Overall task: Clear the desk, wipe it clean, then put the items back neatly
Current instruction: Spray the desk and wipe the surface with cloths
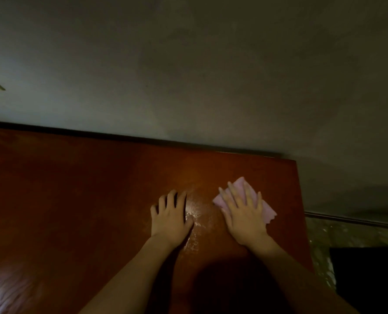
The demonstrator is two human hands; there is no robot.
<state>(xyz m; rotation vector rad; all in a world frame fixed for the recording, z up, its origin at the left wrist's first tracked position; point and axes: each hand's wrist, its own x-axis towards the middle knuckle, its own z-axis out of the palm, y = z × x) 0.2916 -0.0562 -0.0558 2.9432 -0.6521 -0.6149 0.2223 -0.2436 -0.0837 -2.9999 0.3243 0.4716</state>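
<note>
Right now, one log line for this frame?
phase: wiping | right hand: flat on pink cloth | left hand: resting on desk | wet streak between hands

Dim room in a home, polished reddish wooden desk against plain grey wall, patterned floor

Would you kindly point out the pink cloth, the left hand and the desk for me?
pink cloth (245, 189): head view, far part beyond the fingers.
left hand (169, 219): head view, back of the hand.
desk (75, 189): head view, bare wooden top.
</note>
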